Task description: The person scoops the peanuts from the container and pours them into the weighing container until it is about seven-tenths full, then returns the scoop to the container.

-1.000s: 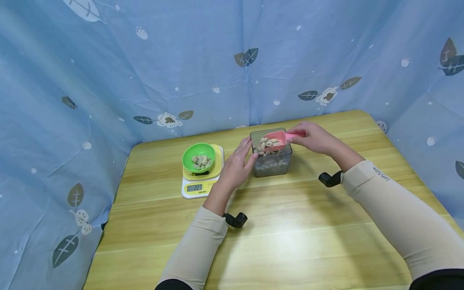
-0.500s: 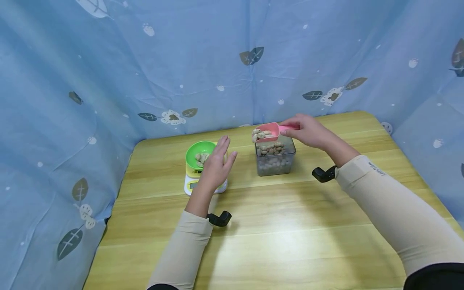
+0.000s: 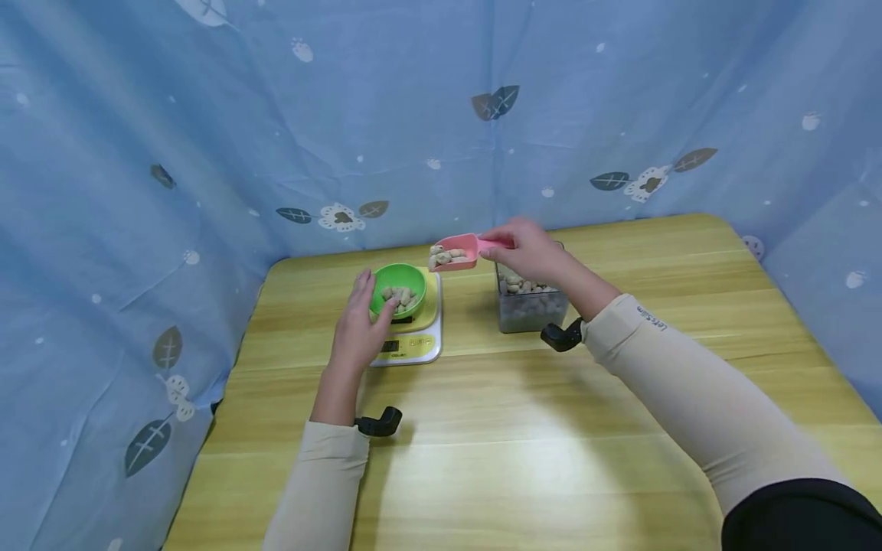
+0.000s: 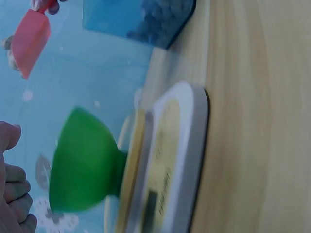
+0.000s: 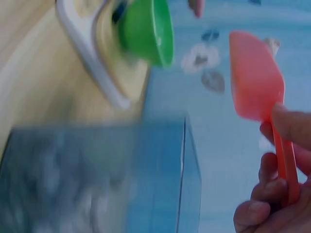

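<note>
A: Blue leaf-print cloth behind, wooden worktop (image 3: pixel 524 428) below. What moved?

B: I see my right hand (image 3: pixel 530 251), fingers pinching the pink scoop (image 3: pixel 455 252), has left the clear box (image 3: pixel 532 306) and now sits mid-frame beside the green bowl (image 3: pixel 398 289). My left hand (image 3: pixel 358 325) shifted too; relaxed fingers touch the bowl on the scale (image 3: pixel 413 344).

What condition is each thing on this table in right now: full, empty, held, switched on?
Pink scoop: loaded with peanuts, held in the air by right hand.
Green bowl: partly filled, standing on scale, touched by left hand.
Scale: display blurred.
Clear container: open, holding peanuts.
</note>
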Tool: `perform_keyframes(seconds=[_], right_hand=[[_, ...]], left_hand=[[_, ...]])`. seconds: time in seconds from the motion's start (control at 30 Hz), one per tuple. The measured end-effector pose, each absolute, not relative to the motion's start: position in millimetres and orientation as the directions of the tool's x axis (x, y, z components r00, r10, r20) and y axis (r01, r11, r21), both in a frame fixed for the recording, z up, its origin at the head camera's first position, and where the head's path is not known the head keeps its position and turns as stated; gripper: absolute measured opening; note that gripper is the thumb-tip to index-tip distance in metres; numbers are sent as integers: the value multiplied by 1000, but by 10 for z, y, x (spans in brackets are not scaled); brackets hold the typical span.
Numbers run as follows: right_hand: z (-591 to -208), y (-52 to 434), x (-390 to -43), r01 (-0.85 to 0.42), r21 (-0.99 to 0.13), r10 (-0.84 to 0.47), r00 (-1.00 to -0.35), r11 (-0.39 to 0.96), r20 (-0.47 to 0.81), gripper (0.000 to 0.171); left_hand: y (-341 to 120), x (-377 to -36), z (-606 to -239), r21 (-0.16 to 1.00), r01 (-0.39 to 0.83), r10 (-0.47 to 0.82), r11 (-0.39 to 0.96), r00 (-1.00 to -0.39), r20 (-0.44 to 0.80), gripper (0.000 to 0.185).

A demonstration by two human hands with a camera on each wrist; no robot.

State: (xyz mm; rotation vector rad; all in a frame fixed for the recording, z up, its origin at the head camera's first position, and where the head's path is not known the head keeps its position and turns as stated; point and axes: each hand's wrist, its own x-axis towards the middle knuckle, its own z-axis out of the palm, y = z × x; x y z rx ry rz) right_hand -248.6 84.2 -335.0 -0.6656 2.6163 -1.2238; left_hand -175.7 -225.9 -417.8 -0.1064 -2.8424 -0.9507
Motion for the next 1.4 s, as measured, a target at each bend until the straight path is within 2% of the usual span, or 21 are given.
perform_keyframes(seconds=[0.43, 0.67, 0.77, 0.93, 1.23, 1.4], right_hand=[[-3516, 154, -2363, -355, -725, -448, -891, 590, 72, 30], [-3646, -75, -2310, -314, -691, -398, -917, 651, 43, 29], [-3692, -141, -2296, -314, -634, -373, -927, 706, 44, 31], [-3732, -205, -2263, -399, -490, -393, -912, 775, 119, 31], [-3693, -277, -2200, -499, -332, -452, -866, 800, 212, 28], [-3691, -273, -2212, -513, -271, -462, -856, 814, 232, 29]], left_hand=[[-2444, -1775, -4371, 630, 9, -27, 777, -999, 47, 76], [-2429, -1771, -4394, 655, -11, -49, 756, -998, 40, 75], [-2415, -1774, -4405, 664, -10, -56, 748, -997, 49, 74], [-2412, -1773, -4419, 666, -9, -65, 746, -996, 59, 73], [-2453, -1759, -4439, 673, 8, -71, 740, -993, 90, 73], [-2456, -1757, -4448, 668, 23, -65, 744, -992, 108, 73]])
